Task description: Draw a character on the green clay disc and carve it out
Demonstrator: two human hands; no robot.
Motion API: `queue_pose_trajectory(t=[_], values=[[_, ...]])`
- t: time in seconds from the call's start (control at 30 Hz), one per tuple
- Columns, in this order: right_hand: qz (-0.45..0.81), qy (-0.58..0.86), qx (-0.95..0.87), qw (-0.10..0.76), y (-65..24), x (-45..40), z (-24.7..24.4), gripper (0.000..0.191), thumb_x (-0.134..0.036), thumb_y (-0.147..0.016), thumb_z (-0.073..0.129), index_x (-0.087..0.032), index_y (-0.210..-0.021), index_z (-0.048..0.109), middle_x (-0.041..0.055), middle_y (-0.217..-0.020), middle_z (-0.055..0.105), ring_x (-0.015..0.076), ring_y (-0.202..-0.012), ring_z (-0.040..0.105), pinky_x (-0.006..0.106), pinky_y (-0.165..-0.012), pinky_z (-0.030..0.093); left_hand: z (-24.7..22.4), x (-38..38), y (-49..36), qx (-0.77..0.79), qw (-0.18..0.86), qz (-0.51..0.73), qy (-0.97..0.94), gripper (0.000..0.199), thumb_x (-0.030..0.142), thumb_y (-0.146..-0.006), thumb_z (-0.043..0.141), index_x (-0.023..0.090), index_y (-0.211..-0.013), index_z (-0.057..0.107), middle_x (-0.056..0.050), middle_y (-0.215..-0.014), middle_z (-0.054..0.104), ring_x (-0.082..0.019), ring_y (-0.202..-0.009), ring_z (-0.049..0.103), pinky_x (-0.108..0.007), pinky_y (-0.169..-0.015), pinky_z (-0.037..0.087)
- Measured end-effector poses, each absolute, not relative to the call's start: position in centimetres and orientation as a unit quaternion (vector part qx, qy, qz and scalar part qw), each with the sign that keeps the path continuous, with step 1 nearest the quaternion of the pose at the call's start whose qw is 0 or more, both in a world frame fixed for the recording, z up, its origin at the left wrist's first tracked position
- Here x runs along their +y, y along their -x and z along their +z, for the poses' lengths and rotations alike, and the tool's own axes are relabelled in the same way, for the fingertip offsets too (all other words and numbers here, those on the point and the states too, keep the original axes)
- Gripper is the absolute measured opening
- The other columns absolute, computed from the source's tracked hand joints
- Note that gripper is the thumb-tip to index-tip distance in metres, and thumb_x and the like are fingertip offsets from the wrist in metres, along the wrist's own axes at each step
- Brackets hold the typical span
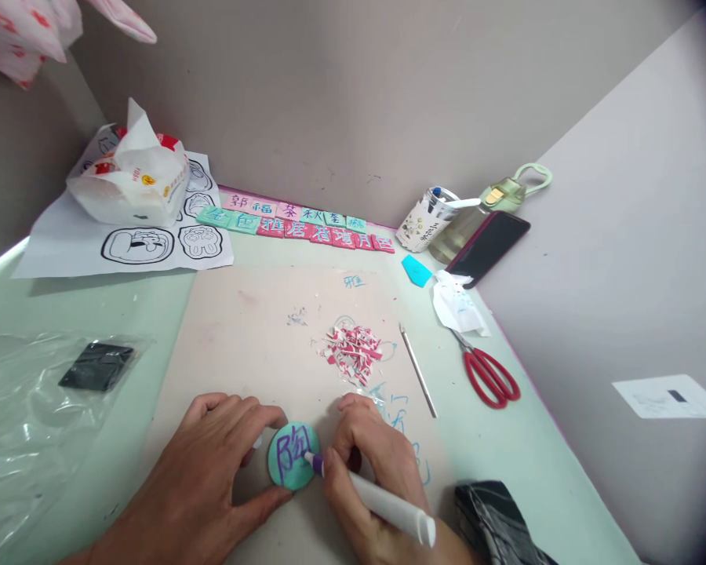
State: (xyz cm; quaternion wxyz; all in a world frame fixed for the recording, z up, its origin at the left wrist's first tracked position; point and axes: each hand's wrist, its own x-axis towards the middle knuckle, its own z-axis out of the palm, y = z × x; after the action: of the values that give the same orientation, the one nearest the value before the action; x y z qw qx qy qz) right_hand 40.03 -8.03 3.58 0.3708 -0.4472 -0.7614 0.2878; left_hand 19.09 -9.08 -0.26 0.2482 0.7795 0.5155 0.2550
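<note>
A round turquoise disc [292,475] bears a purple handwritten character and lies on a beige board [223,337]. My left hand [212,471] grips the disc by its left edge, the thumb below and the index finger above. In my right hand [368,471] is a white marker pen [388,506] with a purple collar, its tip touching the disc at the character's right side. Ahead of my right hand, a heap of red and white shavings [354,351] sits on the board, and a thin metal craft knife [419,373] lies beside the board's right edge.
Red-handled scissors [489,378], a crumpled tissue [460,304] and a phone [489,247] leaning on a bottle [459,231] are at right. Rows of lettered tiles [297,229] line the back. Left are a paper bag [132,184] and clear plastic [29,439] with a black square [97,366].
</note>
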Motion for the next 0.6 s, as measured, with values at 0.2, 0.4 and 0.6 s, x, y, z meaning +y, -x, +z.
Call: queue_pose_trajectory(t=[0.2,0.4,0.6], values=[[0.288,0.446,-0.766,0.362,-39.91,-7.97,3.95,0.024,-0.007,-0.088,0.049,-0.024,-0.078,0.035,-0.0049,-0.072,0.044,0.0141,-0.068,0.049,0.029,-0.067,0.041,0.12,-9.12,-19.28,0.536,0.257,0.240,-0.767,0.041,0.034,-0.078,0.085,0.030,-0.105,0.055,0.005,-0.093,0.066,-0.023,-0.083,0.059,-0.037,-0.084,0.042],[0.313,0.452,-0.748,0.373,-39.56,-8.31,3.66,0.026,-0.009,-0.085,0.049,-0.024,-0.074,0.031,-0.0041,-0.066,0.042,0.0158,-0.066,0.045,0.031,-0.065,0.040,-0.20,-9.06,-19.00,0.517,0.256,0.244,-0.780,0.041,0.034,-0.078,0.084,0.031,-0.107,0.055,0.004,-0.095,0.067,-0.024,-0.083,0.060,-0.037,-0.084,0.044],[0.320,0.460,-0.750,0.352,-39.34,-8.34,4.33,0.026,-0.008,-0.087,0.048,-0.024,-0.074,0.032,-0.0038,-0.069,0.045,0.0153,-0.067,0.047,0.032,-0.068,0.041,-0.34,-8.76,-18.67,0.503,0.248,0.240,-0.792,0.036,0.040,-0.082,0.081,0.031,-0.107,0.056,0.004,-0.096,0.069,-0.023,-0.083,0.062,-0.036,-0.081,0.046]])
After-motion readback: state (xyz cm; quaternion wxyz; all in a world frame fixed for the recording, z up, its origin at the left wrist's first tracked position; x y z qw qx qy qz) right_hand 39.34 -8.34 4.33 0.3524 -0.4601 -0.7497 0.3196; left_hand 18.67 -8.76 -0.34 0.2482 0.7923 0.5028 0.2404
